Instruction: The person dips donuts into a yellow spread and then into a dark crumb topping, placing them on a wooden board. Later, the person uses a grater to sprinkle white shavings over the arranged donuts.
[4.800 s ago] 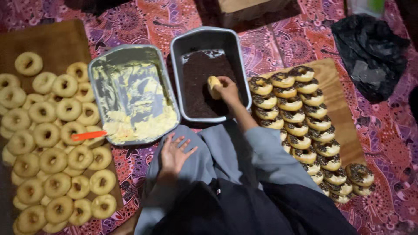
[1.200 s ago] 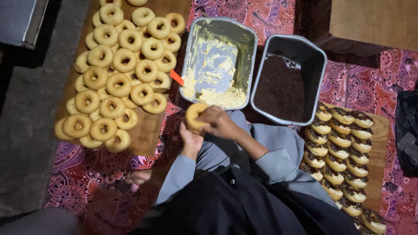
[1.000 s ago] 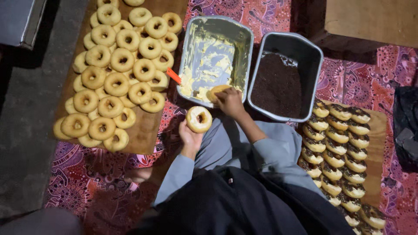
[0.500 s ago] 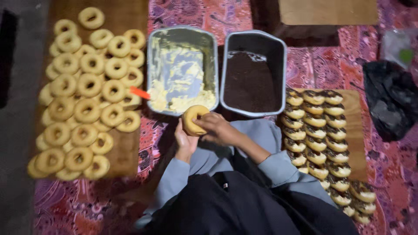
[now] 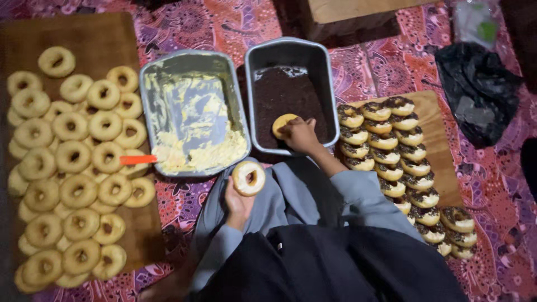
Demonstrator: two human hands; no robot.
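My left hand (image 5: 237, 202) holds up a round doughnut half (image 5: 248, 178) with pale cream on its face, just below the metal tin of yellow cream (image 5: 190, 112). My right hand (image 5: 301, 134) presses another doughnut half (image 5: 282, 124) face down into the dark chocolate sprinkles in the second metal tin (image 5: 291, 92). An orange-handled spreader (image 5: 140, 159) rests in the cream tin's near corner.
Many plain doughnuts (image 5: 72, 168) lie on a brown board at the left. Several sprinkle-topped doughnuts (image 5: 397, 156) sit in rows on a wooden board at the right. A black plastic bag (image 5: 475, 89) lies far right on the patterned red cloth (image 5: 235, 22).
My hands were together on one doughnut before the cream tin. Now the right hand has reached into the sprinkle tin with a half, and the left holds the other half.
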